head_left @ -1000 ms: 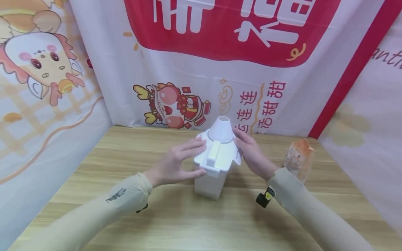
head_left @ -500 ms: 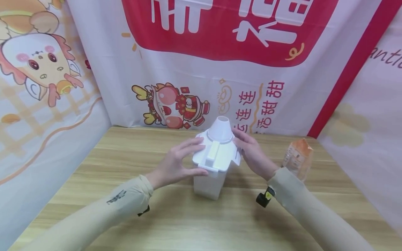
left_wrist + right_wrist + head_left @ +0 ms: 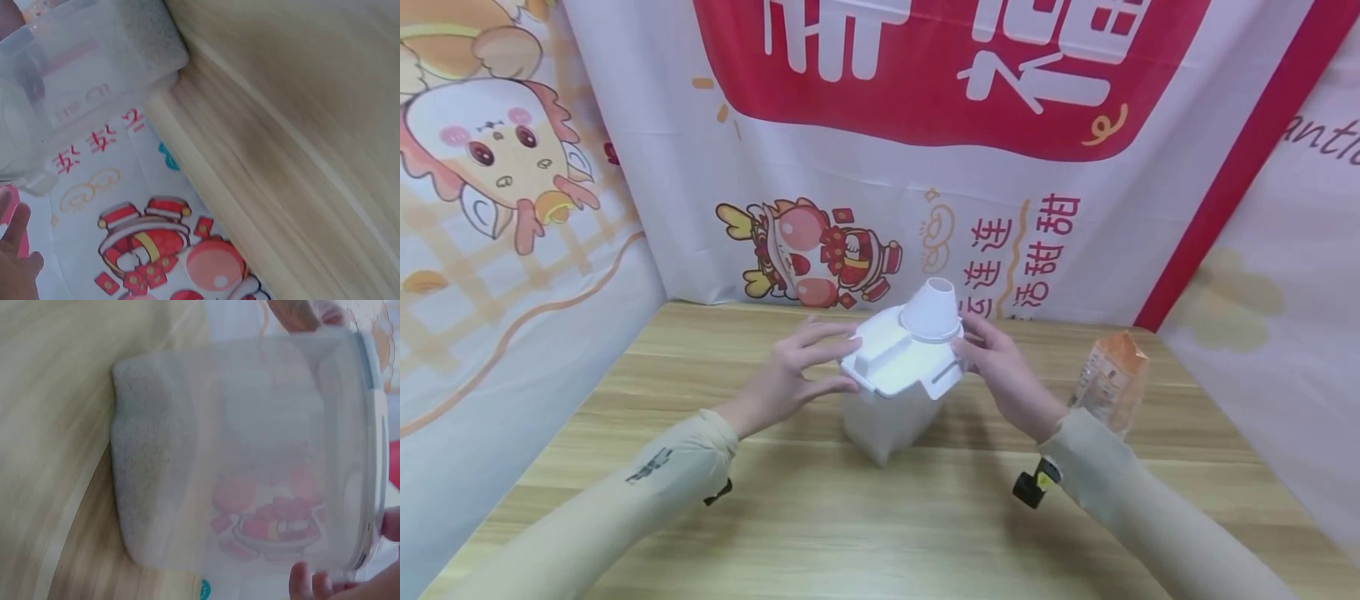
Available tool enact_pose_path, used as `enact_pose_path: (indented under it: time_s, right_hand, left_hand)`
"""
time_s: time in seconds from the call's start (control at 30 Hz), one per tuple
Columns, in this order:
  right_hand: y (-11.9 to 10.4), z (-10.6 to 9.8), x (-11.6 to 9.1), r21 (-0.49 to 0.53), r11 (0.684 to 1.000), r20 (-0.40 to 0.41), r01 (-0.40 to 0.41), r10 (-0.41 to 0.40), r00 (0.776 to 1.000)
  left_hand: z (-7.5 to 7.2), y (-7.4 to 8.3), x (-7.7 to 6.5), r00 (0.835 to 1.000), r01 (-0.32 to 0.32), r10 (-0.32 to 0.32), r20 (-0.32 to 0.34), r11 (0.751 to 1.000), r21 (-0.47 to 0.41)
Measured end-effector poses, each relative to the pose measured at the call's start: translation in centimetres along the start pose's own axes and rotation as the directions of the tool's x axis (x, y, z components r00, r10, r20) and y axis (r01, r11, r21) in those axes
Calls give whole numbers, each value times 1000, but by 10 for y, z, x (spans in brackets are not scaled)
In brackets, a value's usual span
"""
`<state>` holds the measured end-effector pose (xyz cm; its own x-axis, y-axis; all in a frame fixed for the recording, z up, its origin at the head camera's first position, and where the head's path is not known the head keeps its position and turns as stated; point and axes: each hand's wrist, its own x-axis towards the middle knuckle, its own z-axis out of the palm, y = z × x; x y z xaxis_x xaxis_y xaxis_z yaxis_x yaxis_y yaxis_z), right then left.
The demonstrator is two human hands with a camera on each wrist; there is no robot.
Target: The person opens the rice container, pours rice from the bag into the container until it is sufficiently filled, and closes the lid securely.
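A translucent food storage container (image 3: 891, 417) with a white lid (image 3: 898, 367) stands on the wooden table, set at an angle. A white cone-shaped cup with a hole in its top (image 3: 931, 312) sits on the lid's far end. In the right wrist view, grey-beige grains (image 3: 150, 456) fill the container's lower part. My left hand (image 3: 790, 367) holds the lid's left corner, fingers on top and thumb at the front edge. My right hand (image 3: 1000, 367) grips the container's right side beside the cone, its thumb by a raised clip flap (image 3: 943, 382).
A crumpled clear bag with an orange top (image 3: 1112, 375) stands to the right, behind my right sleeve. Printed cloth (image 3: 880, 183) hangs along the table's back edge, with more cloth at both sides.
The container has turned clockwise as seen from above, its near end swinging left. My left hand has shifted left with the lid's corner; my right hand stays nearly in place.
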<state>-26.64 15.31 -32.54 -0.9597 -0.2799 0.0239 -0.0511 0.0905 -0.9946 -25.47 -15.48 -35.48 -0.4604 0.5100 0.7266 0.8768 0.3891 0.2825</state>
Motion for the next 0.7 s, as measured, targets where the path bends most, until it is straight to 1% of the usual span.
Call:
enact_pose_path:
  time_s: [0.13, 0.23, 0.33, 0.4, 0.5, 0.57, 0.63, 0.7]
  right_hand:
    - [-2, 5, -4, -48, 998, -44, -40, 38, 998]
    - [-3, 7, -6, -63, 996, -72, -64, 60, 996]
    - [-2, 8, -6, -67, 995, -83, -71, 65, 994]
    - [-2, 8, -6, -57, 996, -81, -67, 62, 995]
    - [-1, 6, -3, -51, 997, -75, -54, 50, 996]
    - [-1, 3, 0, -50, 998, -56, -39, 36, 998]
    - [-1, -1, 5, -45, 999, -18, -9, 8, 1000]
    - [-1, -6, 11, -44, 999, 44, 32, -30, 999]
  left_hand:
    - [-9, -3, -3, 999, 20, -22, 48, 999, 39]
    - [-13, -4, -4, 995, 46, -50, 89, 998, 45]
    - [-14, 0, -6, 987, 101, -108, 120, 993, 65]
    - [-13, 6, -7, 979, 150, -160, 123, 985, 87]
    - [-5, 17, -9, 961, 241, -255, 108, 962, 130]
    - [1, 27, -8, 943, 304, -319, 93, 941, 150]
    - [7, 35, -6, 924, 361, -375, 77, 920, 154]
    - [12, 41, -4, 909, 401, -412, 59, 905, 144]
